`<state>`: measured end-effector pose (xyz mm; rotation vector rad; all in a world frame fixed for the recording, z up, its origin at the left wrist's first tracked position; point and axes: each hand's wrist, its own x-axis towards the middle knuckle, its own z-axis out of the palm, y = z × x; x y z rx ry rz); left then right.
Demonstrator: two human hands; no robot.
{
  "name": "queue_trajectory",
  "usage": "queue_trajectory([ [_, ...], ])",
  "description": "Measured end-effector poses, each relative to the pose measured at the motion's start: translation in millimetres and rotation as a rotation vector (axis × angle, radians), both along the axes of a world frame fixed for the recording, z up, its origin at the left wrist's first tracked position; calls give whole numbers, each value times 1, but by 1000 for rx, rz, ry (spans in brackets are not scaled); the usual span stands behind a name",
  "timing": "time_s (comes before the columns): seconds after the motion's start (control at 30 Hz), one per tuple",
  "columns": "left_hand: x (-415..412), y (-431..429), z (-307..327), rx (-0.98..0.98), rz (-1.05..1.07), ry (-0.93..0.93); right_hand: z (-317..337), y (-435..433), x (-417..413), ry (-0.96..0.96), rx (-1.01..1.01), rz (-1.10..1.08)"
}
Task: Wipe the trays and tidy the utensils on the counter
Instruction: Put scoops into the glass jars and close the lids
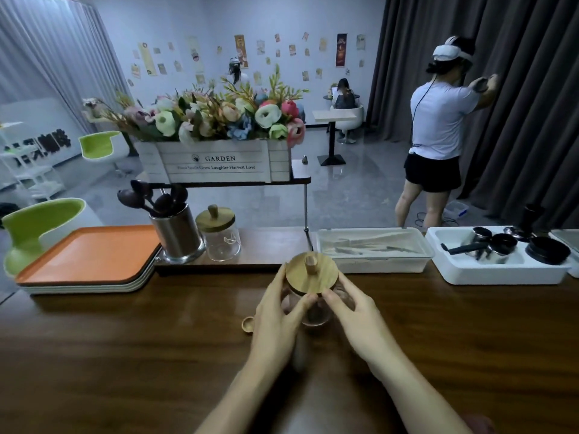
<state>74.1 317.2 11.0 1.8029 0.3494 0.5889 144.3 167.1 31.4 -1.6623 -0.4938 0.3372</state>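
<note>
Head view: right of the trays, your left hand and right hand grip the breakable glass jar by its sides.

"GARDEN" on white flower crate

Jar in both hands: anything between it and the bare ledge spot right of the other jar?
Nothing visible. The left hand and right hand grip the held jar just in front of the ledge; only bare wood between. A thin metal post bounds the gap's right, the second jar its left.
</note>
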Motion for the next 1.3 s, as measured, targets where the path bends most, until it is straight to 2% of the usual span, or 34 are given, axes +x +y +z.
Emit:
queue_trajectory([
  [0.17,35,57,32,128,-1,-39,29,71,26,25,117,-92],
  [0.27,61,83,35,118,-2,-15,37,100,43,28,153,-138],
  [0.43,96,107,29,122,13,7,34,128,71,-10,85,-180],
  [0.73,129,135,9,81,35,39,22,146,103,26,-21,-120],
  [1.13,122,141,-3,97,15,83,3,146,124,-1,-59,-113],
  [1.23,98,136,-12,113,69,133,10,140,111,-27,-62,-218],
  [1.3,76,133,-16,133,144,94,15,133,92,-165,-60,-344],
])
